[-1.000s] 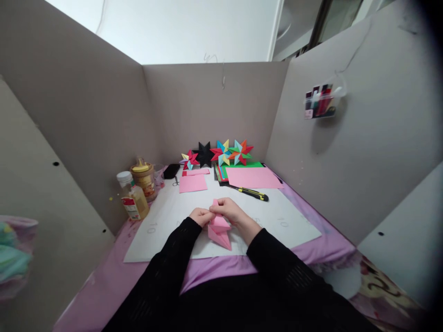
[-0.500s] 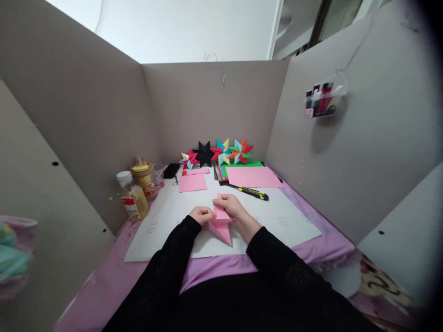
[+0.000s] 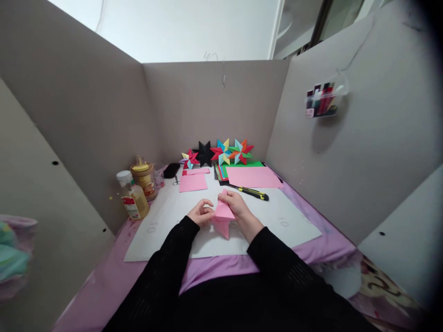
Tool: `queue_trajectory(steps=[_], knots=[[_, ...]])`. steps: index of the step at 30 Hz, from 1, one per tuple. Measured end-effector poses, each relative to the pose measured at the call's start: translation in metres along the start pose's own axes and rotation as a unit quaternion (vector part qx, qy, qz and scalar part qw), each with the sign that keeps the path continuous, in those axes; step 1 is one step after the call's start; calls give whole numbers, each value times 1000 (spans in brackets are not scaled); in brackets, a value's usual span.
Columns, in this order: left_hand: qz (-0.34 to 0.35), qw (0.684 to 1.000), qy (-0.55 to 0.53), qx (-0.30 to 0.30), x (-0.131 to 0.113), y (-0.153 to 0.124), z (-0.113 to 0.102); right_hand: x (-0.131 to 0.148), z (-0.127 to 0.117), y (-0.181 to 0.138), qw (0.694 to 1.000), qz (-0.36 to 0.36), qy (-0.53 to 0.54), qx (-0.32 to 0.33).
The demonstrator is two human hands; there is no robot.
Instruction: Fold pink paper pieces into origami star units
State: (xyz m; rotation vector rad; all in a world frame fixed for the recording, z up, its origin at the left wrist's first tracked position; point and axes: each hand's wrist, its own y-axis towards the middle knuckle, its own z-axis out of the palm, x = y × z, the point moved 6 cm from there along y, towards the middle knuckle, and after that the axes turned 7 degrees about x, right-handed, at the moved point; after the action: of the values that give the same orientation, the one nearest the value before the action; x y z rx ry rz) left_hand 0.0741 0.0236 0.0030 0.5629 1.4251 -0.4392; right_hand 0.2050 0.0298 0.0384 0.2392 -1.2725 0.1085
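A pink folded paper (image 3: 224,212) hangs over the white board in front of me, its pointed end downward. My right hand (image 3: 236,206) pinches its upper part between thumb and fingers. At the paper's left edge is my left hand (image 3: 200,214), thumb and index finger spread apart; whether its fingertips touch the paper I cannot tell. Just beyond my hands lies a yellow and black utility knife (image 3: 254,192). A flat pink paper square (image 3: 193,183) rests farther back on the left.
Several folded paper stars (image 3: 205,154) lean against the back panel. Pink sheets (image 3: 254,177) cover a stack of coloured paper at the back right. A bottle (image 3: 134,196), a jar (image 3: 144,180) and small scissors (image 3: 176,180) are on the left. A white board (image 3: 166,240) covers the table.
My left hand has let its pinch on the pink paper loosen, with its fingers now spread. My right hand and the paper have shifted slightly right and away, and the paper has turned.
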Motion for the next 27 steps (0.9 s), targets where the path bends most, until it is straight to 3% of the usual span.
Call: queue_trajectory(steps=[3, 5, 10, 17, 24, 27], knots=[[132, 986, 98, -13, -23, -6, 1, 5, -5, 0, 999, -34, 2, -22], [182, 962, 202, -10, -32, -10, 7, 7, -5, -1, 998, -53, 5, -26], [170, 927, 331, -42, -31, -12, 14, 5, -5, 0, 998, -61, 0, -30], [139, 945, 289, -65, -25, -11, 11, 3, -7, 2, 997, -63, 39, -30], [74, 980, 129, -129, -10, -7, 0, 5, -6, 1, 996, -75, 46, -15], [53, 982, 117, -139, -7, -6, -1, 6, -5, 0, 997, -75, 19, -14]])
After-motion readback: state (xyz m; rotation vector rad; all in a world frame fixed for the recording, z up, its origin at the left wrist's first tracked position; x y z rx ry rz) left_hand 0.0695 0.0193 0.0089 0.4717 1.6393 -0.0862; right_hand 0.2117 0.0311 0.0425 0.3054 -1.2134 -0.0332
